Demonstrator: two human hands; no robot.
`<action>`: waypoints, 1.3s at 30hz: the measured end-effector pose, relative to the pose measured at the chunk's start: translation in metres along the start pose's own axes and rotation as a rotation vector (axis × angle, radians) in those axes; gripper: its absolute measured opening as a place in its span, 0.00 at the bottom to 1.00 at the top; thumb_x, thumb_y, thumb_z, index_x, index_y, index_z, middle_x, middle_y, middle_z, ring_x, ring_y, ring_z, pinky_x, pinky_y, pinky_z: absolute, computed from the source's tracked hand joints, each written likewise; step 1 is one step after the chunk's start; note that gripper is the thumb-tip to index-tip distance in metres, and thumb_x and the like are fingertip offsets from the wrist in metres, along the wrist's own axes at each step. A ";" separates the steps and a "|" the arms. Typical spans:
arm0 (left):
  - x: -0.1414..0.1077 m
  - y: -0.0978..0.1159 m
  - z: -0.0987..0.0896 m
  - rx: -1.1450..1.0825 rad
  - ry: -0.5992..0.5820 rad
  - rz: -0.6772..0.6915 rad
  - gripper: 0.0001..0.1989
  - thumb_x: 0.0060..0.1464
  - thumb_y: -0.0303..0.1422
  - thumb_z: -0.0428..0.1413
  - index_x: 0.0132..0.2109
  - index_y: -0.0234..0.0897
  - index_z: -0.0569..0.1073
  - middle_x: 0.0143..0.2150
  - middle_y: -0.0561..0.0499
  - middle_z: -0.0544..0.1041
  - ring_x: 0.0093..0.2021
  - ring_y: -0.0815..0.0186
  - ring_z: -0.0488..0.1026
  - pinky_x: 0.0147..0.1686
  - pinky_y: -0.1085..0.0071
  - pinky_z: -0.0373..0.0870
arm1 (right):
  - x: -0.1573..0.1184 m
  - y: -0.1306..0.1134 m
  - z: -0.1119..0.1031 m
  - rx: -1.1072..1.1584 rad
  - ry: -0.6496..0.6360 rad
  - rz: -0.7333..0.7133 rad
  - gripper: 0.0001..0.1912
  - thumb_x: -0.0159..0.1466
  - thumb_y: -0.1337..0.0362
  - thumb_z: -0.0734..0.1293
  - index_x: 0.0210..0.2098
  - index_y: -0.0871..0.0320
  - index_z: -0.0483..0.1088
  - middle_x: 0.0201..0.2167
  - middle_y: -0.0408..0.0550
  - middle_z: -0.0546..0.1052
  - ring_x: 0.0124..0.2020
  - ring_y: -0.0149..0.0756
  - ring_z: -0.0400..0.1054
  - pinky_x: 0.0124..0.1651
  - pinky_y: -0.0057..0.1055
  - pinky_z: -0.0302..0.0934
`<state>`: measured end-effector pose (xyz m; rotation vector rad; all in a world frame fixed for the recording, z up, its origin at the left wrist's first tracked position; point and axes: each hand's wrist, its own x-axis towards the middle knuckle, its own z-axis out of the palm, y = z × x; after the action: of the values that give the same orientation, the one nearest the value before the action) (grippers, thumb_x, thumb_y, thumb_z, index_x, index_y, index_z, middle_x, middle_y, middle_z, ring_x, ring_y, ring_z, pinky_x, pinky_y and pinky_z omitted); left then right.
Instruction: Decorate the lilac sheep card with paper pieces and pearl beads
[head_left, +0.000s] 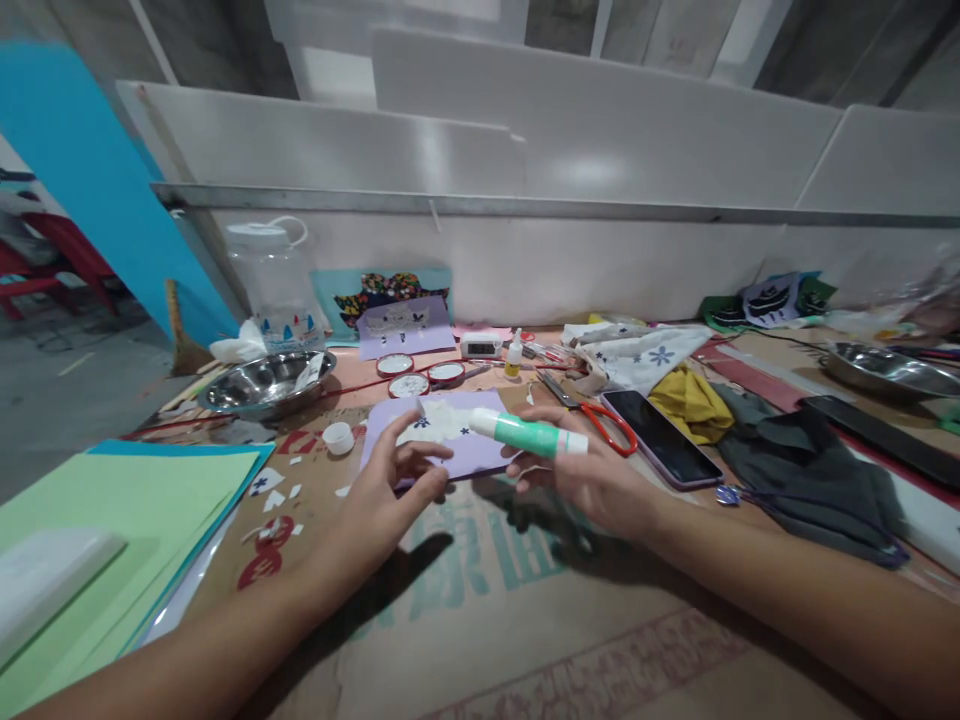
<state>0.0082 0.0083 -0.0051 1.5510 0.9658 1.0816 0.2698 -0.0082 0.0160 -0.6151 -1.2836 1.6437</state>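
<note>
A green and white glue stick (529, 435) lies across the fingers of my right hand (581, 470), its white end pointing left. My left hand (401, 470) is at the near left edge of a purple sheet (480, 455), fingers apart and curved, holding nothing. On the sheet is a white fabric piece (442, 422) with dark flower prints, partly hidden by my left fingers and the glue stick. A small white cup (338, 438) stands left of the sheet. Fabric scraps (274, 500) are scattered on the cardboard nearer me.
Red-handled scissors (611, 425) and a phone (664, 440) lie to the right, beside yellow cloth (690, 402) and dark cloth (802, 475). A metal bowl (266, 385) and a clear jug (274, 280) stand back left. Green paper sheets (142, 500) cover the left side.
</note>
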 end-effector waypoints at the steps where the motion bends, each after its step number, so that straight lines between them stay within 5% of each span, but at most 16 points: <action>1: 0.001 0.001 0.001 -0.113 0.010 -0.014 0.44 0.57 0.46 0.61 0.70 0.42 0.45 0.56 0.40 0.74 0.47 0.59 0.77 0.46 0.58 0.75 | -0.003 0.003 0.004 -0.062 -0.029 0.015 0.29 0.59 0.56 0.76 0.55 0.51 0.61 0.44 0.49 0.77 0.44 0.39 0.75 0.47 0.40 0.69; 5: 0.003 0.010 0.006 -0.393 -0.038 -0.124 0.64 0.46 0.46 0.70 0.74 0.40 0.35 0.61 0.33 0.73 0.56 0.51 0.75 0.55 0.55 0.71 | -0.015 0.016 0.023 -0.399 -0.123 -0.029 0.18 0.67 0.61 0.70 0.51 0.49 0.59 0.52 0.51 0.71 0.43 0.35 0.75 0.46 0.38 0.68; 10: 0.002 0.024 0.004 -0.459 -0.068 -0.220 0.59 0.51 0.43 0.68 0.75 0.40 0.37 0.47 0.40 0.82 0.48 0.54 0.80 0.50 0.57 0.74 | -0.010 0.023 0.040 -0.632 -0.170 -0.213 0.15 0.67 0.63 0.69 0.48 0.50 0.61 0.57 0.51 0.65 0.48 0.37 0.70 0.52 0.39 0.65; 14: 0.007 0.040 -0.006 -0.447 0.001 -0.124 0.56 0.53 0.40 0.67 0.75 0.41 0.39 0.54 0.40 0.79 0.54 0.54 0.77 0.53 0.58 0.72 | 0.007 0.018 0.043 -0.306 -0.192 -0.013 0.32 0.66 0.54 0.70 0.64 0.46 0.53 0.50 0.50 0.73 0.47 0.37 0.72 0.52 0.40 0.64; 18: 0.009 0.053 -0.015 -0.410 -0.002 -0.003 0.55 0.55 0.42 0.66 0.75 0.40 0.37 0.59 0.36 0.76 0.57 0.52 0.75 0.57 0.55 0.70 | 0.022 0.010 0.048 0.022 -0.216 0.196 0.45 0.63 0.55 0.74 0.71 0.48 0.47 0.47 0.51 0.79 0.49 0.39 0.75 0.57 0.42 0.61; 25: 0.002 0.063 -0.020 -0.382 -0.080 0.077 0.52 0.58 0.44 0.63 0.75 0.44 0.37 0.54 0.39 0.80 0.54 0.53 0.77 0.53 0.56 0.73 | 0.033 0.009 0.056 0.106 -0.390 0.279 0.43 0.58 0.57 0.78 0.67 0.53 0.59 0.43 0.50 0.80 0.43 0.35 0.76 0.50 0.34 0.62; 33: 0.001 0.071 -0.017 -0.263 -0.041 0.090 0.55 0.54 0.41 0.65 0.74 0.43 0.35 0.51 0.43 0.80 0.51 0.56 0.78 0.50 0.59 0.75 | 0.039 0.031 0.055 -0.331 -0.160 0.048 0.41 0.53 0.59 0.80 0.62 0.51 0.62 0.42 0.45 0.72 0.43 0.35 0.68 0.44 0.32 0.64; 36: 0.001 0.071 -0.019 -0.202 0.015 0.123 0.54 0.53 0.39 0.65 0.74 0.43 0.38 0.48 0.46 0.79 0.50 0.58 0.77 0.50 0.60 0.74 | 0.041 0.021 0.056 -0.565 -0.072 -0.071 0.42 0.53 0.61 0.80 0.62 0.51 0.60 0.40 0.45 0.71 0.42 0.36 0.67 0.44 0.34 0.65; 39: -0.001 0.070 -0.020 -0.102 0.071 0.202 0.51 0.54 0.38 0.65 0.74 0.44 0.42 0.46 0.49 0.78 0.49 0.60 0.76 0.51 0.62 0.73 | 0.045 -0.007 0.057 -0.700 -0.004 -0.289 0.25 0.62 0.54 0.73 0.55 0.54 0.68 0.39 0.47 0.73 0.41 0.37 0.68 0.48 0.38 0.64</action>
<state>-0.0061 -0.0015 0.0653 1.5594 0.8006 1.3151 0.2051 0.0054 0.0477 -0.7863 -1.8646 0.9390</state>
